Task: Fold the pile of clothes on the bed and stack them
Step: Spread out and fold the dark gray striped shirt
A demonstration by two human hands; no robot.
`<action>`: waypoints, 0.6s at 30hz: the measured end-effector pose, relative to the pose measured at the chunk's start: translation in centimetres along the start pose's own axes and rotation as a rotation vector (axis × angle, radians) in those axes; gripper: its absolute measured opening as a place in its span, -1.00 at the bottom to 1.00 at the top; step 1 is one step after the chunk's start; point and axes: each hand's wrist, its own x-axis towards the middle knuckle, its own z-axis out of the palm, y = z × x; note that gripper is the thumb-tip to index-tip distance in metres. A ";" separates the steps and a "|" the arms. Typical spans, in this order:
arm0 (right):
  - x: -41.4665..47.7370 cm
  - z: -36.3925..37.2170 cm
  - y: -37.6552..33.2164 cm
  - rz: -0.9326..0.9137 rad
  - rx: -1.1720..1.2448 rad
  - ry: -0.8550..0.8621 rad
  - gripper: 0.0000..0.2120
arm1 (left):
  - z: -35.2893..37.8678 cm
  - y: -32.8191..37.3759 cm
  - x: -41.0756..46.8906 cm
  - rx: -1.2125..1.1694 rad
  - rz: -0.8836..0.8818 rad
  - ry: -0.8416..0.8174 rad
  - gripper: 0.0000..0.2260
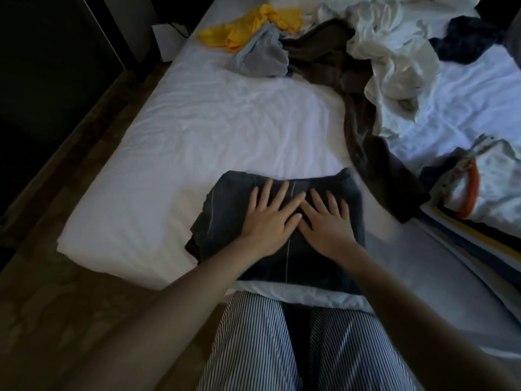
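At lower centre, a folded dark navy garment point(284, 221) lies on the white-sheeted bed point(169, 131) — left hand point(267, 221) and right hand point(328, 225) press it flat, fingers straight, grasping nothing. The unfolded clothes pile point(352, 60) sits upper right.

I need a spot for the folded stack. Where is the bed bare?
Bare sheet lies between the folded dark garment and the yellow cloth and grey cloth, out to the left edge. Crowded on the right: brown garment, white pile.
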 end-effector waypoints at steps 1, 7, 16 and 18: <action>0.1 0.8 0.4 0.037 0.016 0.003 -0.49 | 1.2 -0.1 0.2 0.030 -0.039 -0.030 -0.39; 1.2 1.7 0.9 0.178 0.070 0.043 -0.52 | 2.2 -4.6 1.9 -0.009 -0.276 -0.021 -0.49; 2.2 1.0 4.1 0.483 0.328 0.062 -0.51 | 2.1 -8.6 1.2 -0.262 -0.523 0.068 -0.53; 1.6 0.6 5.1 0.465 0.394 0.096 -0.48 | 1.9 -9.1 1.2 -0.324 -0.518 0.072 -0.52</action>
